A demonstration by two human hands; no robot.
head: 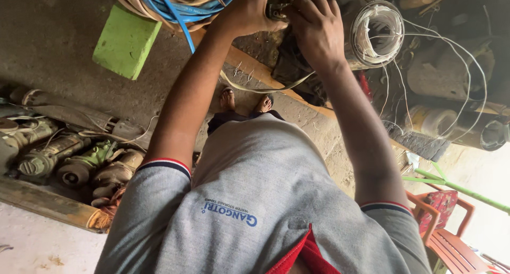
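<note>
Both hands closed on 1 small dark part [276, 7] at the top edge of the view: left hand [249, 11] wrapped around its left side, right hand [316, 30] cupped over its right, fingers curled tight. Looks like metal, so probably hard, stiff and fairly heavy for its size; possibly greasy, though too hidden to tell. Best held by the body with the whole palm, not by any wire. Part held above a dark cloth [295, 67] on the tabletop [249, 61]. Just right, a wire coil [374, 32], thin pale strands trailing off, springy and easily kinked. Up left, blue cable [180, 8] and a green block [126, 40]. Lower left on the floor, old motors [79, 162]. Lower right, a red chair [446, 226].
</note>
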